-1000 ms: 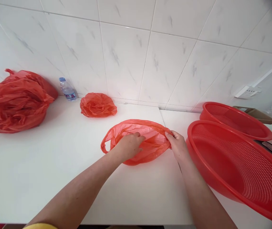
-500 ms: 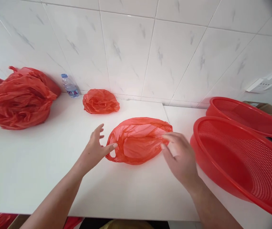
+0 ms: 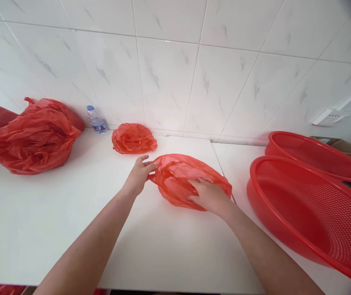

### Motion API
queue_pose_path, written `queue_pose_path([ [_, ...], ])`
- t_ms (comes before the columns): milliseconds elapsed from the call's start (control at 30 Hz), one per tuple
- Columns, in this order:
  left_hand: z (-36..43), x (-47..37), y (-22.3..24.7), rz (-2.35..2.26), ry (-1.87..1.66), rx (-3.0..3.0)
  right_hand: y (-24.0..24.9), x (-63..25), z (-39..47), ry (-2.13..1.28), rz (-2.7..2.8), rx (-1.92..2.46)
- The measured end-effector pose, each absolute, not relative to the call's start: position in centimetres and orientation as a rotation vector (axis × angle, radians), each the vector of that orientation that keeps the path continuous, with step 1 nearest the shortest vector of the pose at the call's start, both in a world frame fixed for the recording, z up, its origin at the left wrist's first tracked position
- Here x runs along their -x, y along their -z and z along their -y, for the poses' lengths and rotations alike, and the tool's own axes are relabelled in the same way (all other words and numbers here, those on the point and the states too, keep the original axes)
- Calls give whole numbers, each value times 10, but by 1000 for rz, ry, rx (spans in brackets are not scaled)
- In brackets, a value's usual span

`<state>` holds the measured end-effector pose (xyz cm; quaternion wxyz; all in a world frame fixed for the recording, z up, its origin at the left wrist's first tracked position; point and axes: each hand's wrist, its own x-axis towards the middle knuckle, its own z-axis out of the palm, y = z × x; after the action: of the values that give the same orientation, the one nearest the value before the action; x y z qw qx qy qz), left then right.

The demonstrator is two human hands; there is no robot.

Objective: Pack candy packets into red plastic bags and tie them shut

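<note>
A thin red plastic bag (image 3: 175, 196) lies on the white table with its mouth spread open. At its left end, my left hand (image 3: 139, 174) pinches the handle between thumb and fingers. My right hand (image 3: 209, 194) reaches over the bag's mouth from the right, its fingers apart and holding nothing. The fingertips are over or just inside the opening; how deep they are I cannot tell. A smaller crumpled red bag (image 3: 134, 138) sits behind, near the wall.
Large red plastic bags (image 3: 37, 139) are bunched at the left. A water bottle (image 3: 96, 120) stands against the tiled wall. On the right are a red perforated basket (image 3: 289, 221) and another red basket (image 3: 317, 153) behind it. A wall socket (image 3: 330, 117) is at far right.
My left hand has moved up and taken hold of the bag's handle. My right hand has shifted left over the opening. The bag has turned slightly and moved right.
</note>
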<state>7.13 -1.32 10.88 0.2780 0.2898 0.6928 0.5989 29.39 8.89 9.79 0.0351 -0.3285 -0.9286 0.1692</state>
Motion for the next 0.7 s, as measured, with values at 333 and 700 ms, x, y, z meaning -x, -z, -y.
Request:
queue_pose_path([
  [333,-19,-121,-114,-1927,-711,-2349,-92,-279,-139,-363,2501,1007],
  [700,-16,-104,-116,-2270,-223,-1924,-57,-284,-177,-1459,2128,1115],
])
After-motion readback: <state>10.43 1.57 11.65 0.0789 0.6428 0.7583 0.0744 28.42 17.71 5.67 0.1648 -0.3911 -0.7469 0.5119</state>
